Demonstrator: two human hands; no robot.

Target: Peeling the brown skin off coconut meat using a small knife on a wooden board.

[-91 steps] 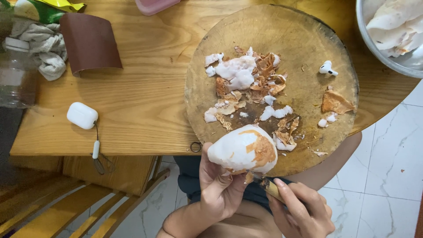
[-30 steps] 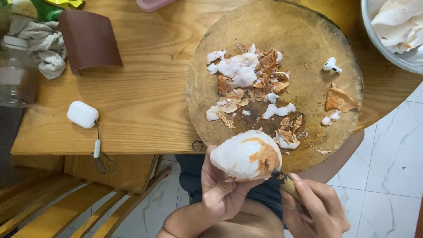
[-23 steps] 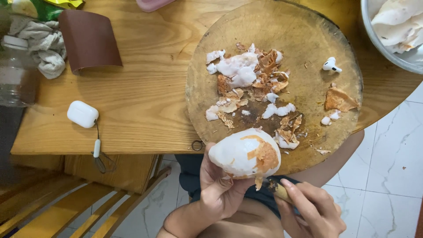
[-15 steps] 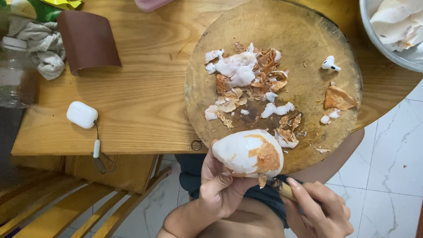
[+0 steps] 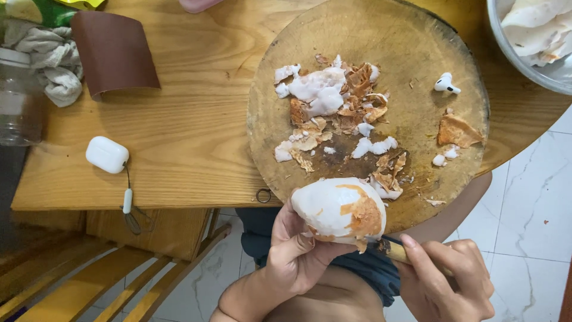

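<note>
two hands: left hand (image 5: 295, 259) cups coconut (image 5: 339, 209), right hand (image 5: 447, 280) grips knife (image 5: 390, 248).

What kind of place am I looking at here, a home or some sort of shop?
Probably a home kitchen or dining corner: a wooden table over a tiled floor, a round chopping board strewn with brown peelings, and a metal bowl of peeled white pieces.
</note>
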